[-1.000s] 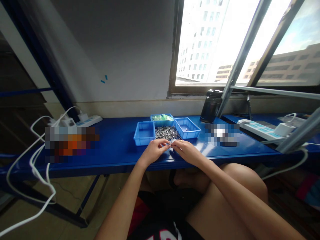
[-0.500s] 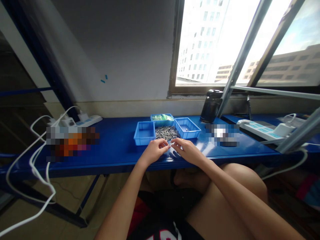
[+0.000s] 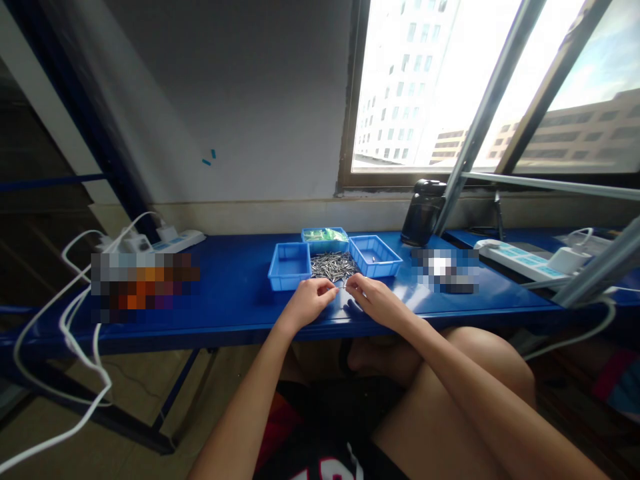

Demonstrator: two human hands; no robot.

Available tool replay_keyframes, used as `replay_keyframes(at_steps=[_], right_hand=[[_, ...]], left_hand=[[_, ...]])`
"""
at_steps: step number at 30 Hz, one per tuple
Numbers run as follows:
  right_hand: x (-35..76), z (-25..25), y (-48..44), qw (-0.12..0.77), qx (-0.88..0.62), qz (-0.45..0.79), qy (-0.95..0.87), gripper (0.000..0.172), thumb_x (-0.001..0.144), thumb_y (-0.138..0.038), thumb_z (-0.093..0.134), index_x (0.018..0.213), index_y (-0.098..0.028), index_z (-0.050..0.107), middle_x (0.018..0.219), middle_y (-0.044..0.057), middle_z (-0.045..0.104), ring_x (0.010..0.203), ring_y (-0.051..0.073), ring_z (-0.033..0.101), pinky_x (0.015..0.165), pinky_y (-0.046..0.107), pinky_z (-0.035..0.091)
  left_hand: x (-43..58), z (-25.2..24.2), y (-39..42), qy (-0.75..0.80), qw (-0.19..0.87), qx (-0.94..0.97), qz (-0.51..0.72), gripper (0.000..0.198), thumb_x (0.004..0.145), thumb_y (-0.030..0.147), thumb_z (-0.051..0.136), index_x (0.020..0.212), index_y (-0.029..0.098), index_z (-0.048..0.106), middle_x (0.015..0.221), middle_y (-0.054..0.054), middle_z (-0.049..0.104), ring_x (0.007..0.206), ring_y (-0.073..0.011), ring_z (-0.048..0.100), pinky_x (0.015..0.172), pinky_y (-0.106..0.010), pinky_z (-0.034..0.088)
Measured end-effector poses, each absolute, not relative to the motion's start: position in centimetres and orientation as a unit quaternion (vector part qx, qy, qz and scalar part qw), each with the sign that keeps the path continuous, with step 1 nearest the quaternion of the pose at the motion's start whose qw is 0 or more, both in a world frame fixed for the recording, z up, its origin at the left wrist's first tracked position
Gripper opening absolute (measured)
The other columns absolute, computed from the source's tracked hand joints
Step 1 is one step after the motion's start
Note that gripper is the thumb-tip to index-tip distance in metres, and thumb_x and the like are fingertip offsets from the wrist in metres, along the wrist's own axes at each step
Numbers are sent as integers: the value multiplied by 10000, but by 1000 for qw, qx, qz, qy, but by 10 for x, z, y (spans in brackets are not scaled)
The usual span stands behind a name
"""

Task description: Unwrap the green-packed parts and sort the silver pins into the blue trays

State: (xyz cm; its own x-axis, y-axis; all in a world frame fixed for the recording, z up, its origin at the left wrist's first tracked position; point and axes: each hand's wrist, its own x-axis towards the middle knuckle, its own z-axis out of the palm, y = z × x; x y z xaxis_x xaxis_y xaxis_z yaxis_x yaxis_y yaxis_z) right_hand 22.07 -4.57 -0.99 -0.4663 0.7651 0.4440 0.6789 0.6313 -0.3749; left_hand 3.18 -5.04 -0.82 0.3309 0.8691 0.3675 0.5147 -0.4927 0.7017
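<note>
My left hand (image 3: 309, 303) and my right hand (image 3: 371, 297) meet just above the front part of the blue table, fingertips pinched. Between them runs a thin, pale metal piece (image 3: 342, 287), too small to name exactly; each hand seems to grip one end. Right behind my fingers lies a heap of small slender metal parts (image 3: 333, 265). Around the heap stand a blue left bin (image 3: 290, 283), a blue right bin (image 3: 379, 269) with a few small bits inside, and a blue back bin (image 3: 305, 241) bearing green plastic packets (image 3: 326, 235).
The blue table (image 3: 230, 287) runs along a wall and window. A black flask-like container (image 3: 420, 215) stands at the back right. White power strips (image 3: 520, 261) with plugs lie on the right and far left. White cables (image 3: 70, 333) hang over the left side. Blurred items flank the work area.
My right hand has shifted slightly away from the left, so the fingertips are a little farther apart and the thin piece shows between them. The bins and heap look the same.
</note>
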Motion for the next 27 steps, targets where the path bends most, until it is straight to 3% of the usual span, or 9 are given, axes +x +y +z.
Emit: replay_keyframes(at_steps=[10, 20, 27], right_hand=[[223, -12, -43, 301, -431, 70, -848, 112, 880, -264, 409, 880, -200, 500, 799, 24, 608, 708, 145, 564, 653, 243, 406], [223, -9, -43, 301, -439, 59, -845, 126, 876, -266, 411, 878, -194, 515, 790, 29, 613, 685, 146, 562, 632, 244, 406], [223, -10, -45, 298, -435, 74, -846, 184, 882, -285, 414, 983, -205, 546, 871, 43, 642, 743, 157, 591, 667, 261, 431]], left_hand=[[31, -10, -50, 451, 237, 779, 365, 304, 809, 367, 438, 667, 155, 603, 635, -11, 615, 609, -142, 539, 574, -233, 388], [31, -9, -49, 447, 266, 768, 375, 247, 782, 347, 494, 738, 149, 636, 694, -25, 643, 638, -146, 556, 603, -243, 413], [30, -10, -49, 444, 259, 769, 380, 204, 767, 322, 504, 724, 157, 616, 662, -10, 607, 622, -136, 526, 571, -236, 392]])
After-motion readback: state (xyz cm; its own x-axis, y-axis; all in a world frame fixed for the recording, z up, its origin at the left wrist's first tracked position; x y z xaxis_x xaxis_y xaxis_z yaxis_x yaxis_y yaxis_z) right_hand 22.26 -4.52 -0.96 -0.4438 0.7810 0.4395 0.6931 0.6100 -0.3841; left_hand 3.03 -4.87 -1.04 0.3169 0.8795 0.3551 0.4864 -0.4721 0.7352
